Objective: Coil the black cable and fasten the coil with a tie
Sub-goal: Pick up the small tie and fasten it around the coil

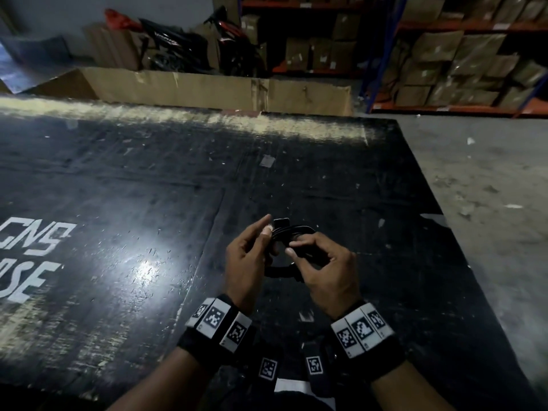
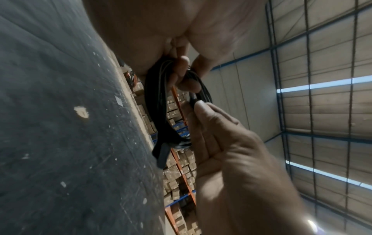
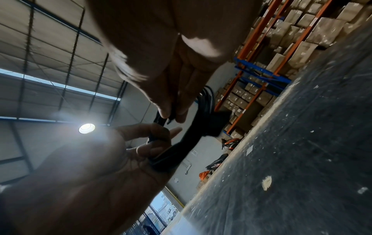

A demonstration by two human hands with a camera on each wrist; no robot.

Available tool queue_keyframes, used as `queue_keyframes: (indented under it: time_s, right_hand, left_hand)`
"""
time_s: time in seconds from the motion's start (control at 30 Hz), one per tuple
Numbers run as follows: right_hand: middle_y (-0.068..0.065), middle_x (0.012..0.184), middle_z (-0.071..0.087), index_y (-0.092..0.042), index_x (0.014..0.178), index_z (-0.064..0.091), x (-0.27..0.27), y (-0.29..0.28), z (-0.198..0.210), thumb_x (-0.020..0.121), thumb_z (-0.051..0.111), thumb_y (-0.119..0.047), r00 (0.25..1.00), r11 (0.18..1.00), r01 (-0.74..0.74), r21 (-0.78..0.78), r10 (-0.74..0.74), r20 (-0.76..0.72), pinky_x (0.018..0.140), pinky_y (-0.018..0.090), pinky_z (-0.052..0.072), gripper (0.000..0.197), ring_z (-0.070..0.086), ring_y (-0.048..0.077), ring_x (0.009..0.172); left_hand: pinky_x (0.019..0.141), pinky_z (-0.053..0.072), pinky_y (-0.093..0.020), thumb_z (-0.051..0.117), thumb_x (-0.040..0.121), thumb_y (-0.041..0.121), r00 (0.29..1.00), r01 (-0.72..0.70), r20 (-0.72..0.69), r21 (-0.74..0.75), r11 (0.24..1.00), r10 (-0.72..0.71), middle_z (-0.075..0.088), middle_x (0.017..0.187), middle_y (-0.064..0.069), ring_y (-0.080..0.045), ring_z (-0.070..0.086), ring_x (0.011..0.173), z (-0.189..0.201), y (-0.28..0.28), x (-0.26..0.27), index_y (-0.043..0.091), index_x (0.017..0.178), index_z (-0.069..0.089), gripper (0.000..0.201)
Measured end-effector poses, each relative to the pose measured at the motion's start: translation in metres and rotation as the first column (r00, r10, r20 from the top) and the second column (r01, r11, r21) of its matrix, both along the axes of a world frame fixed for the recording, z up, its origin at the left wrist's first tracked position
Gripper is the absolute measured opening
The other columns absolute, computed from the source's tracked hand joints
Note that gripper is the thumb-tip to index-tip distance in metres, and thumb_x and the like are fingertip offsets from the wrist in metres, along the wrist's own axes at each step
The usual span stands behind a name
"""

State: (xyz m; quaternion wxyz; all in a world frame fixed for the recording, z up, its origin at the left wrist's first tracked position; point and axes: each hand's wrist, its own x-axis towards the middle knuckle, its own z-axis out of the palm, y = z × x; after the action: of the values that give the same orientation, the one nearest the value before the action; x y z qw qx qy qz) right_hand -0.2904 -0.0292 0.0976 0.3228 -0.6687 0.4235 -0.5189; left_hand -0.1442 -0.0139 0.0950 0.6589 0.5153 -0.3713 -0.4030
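Note:
The black cable [image 1: 292, 232] is wound into a small coil held above the dark table [image 1: 148, 188] between both hands. My left hand [image 1: 265, 231] grips one side of the coil [image 3: 161, 160] with curled fingers, index finger pointing out. My right hand [image 1: 296, 246] pinches a strand of the coil [image 2: 192, 100] between thumb and fingers. A flat black strap [image 2: 161, 152] sticks out from the coil's far end [image 3: 218, 122]; in the head view the strap [image 1: 281, 223] shows just above the left thumb. How it is fixed to the coil is hidden.
The table carries white lettering [image 1: 32, 262] at the left. A long cardboard box [image 1: 207, 87] stands behind its far edge. Shelves of cartons [image 1: 444, 54] and a parked motorbike [image 1: 231, 40] fill the background. Concrete floor [image 1: 489, 188] lies to the right.

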Motion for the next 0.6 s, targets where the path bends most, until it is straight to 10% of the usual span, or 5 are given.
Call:
queue_keyframes:
  time_s: [0.23, 0.37, 0.5, 0.6]
  right_hand:
    - [-0.012, 0.092, 0.076, -0.011, 0.089, 0.077, -0.009, 0.011, 0.002, 0.081, 0.081, -0.009, 0.999, 0.997, 0.031, -0.067, -0.032, -0.010, 0.077, 0.022, 0.062, 0.009, 0.074, 0.000, 0.086]
    - [-0.002, 0.095, 0.076, -0.009, 0.093, 0.077, -0.010, 0.018, 0.011, 0.084, 0.078, -0.006, 0.998, 0.985, 0.002, -0.171, -0.014, -0.064, 0.076, 0.026, 0.062, 0.010, 0.073, 0.003, 0.089]
    - [0.001, 0.096, 0.069, -0.009, 0.091, 0.077, -0.014, 0.022, 0.022, 0.084, 0.079, -0.008, 0.981, 0.953, 0.037, -0.300, -0.093, -0.172, 0.072, 0.011, 0.052, 0.008, 0.067, 0.007, 0.085]
    - [-0.002, 0.110, 0.067, -0.014, 0.089, 0.079, -0.022, 0.015, 0.032, 0.081, 0.081, -0.013, 0.979, 0.969, 0.039, -0.242, -0.086, -0.186, 0.080, 0.011, 0.048, 0.008, 0.065, 0.008, 0.100]
  left_hand:
    - [0.058, 0.041, -0.032, 0.051, 0.106, 0.011, 0.989, 0.142, 0.045, 0.016, 0.990, -0.143, 0.056, 0.059, 0.008, -0.005, 0.048, 0.056, 0.004, 0.007, -0.002, 0.020, 0.101, 0.082, 0.032]
    - [0.074, 0.052, -0.079, 0.055, 0.103, 0.020, 0.986, 0.131, 0.105, -0.008, 0.991, -0.129, 0.055, 0.058, 0.016, -0.007, 0.049, 0.061, 0.007, 0.010, -0.002, 0.014, 0.114, 0.079, 0.027]
    - [0.068, 0.059, -0.070, 0.060, 0.097, 0.031, 0.964, 0.116, 0.248, -0.047, 0.992, -0.101, 0.067, 0.067, 0.014, -0.010, 0.057, 0.067, 0.010, 0.013, -0.001, 0.016, 0.111, 0.079, 0.028]
    - [0.064, 0.063, -0.042, 0.061, 0.100, 0.021, 0.920, 0.156, 0.381, -0.139, 0.978, -0.093, 0.074, 0.087, 0.003, -0.001, 0.066, 0.073, 0.014, 0.019, -0.001, 0.019, 0.107, 0.078, 0.019]
